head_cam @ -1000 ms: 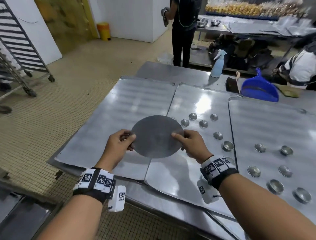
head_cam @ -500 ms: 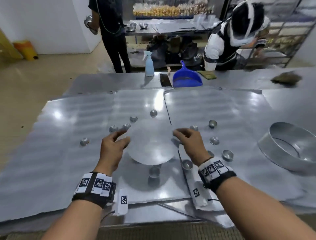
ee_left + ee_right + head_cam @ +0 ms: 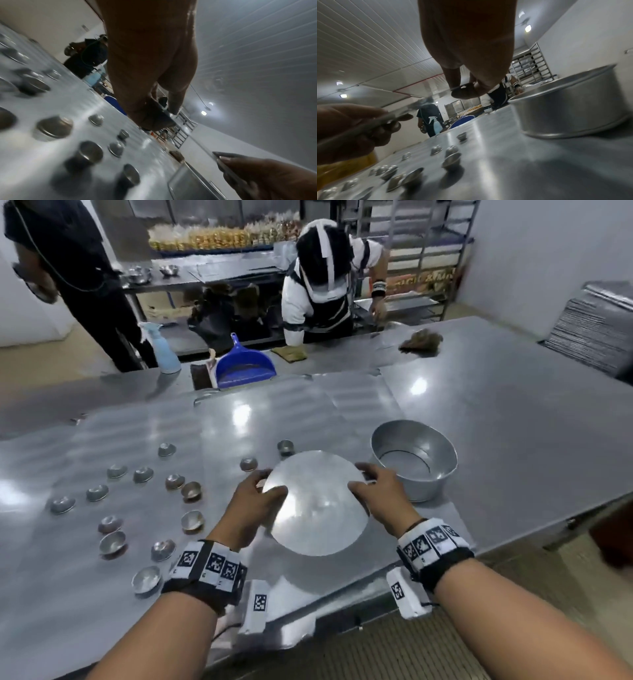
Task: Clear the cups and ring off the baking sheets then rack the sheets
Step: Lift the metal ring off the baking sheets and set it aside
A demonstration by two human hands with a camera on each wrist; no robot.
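Observation:
A flat round metal disc (image 3: 317,501) hangs just above the baking sheets (image 3: 85,621), held by its rim from both sides. My left hand (image 3: 269,484) pinches its left edge and my right hand (image 3: 358,477) pinches its right edge. In the left wrist view my left fingers (image 3: 154,119) clamp the thin rim; in the right wrist view my right fingers (image 3: 465,92) do the same. The tall metal ring (image 3: 414,460) stands on the sheet just right of the disc, also seen as the ring (image 3: 573,112). Several small metal cups (image 3: 174,481) lie scattered on the sheets to the left.
A blue dustpan (image 3: 245,368), a spray bottle (image 3: 164,350) and a brown cloth (image 3: 421,342) lie at the table's far edge. One person in white (image 3: 322,285) leans over the far side, another in black (image 3: 78,275) stands back left. Stacked sheets (image 3: 592,330) sit far right.
The disc has travelled to the right in both hands and now hangs beside the ring. My view has swung right with it, and the cups now lie to my left.

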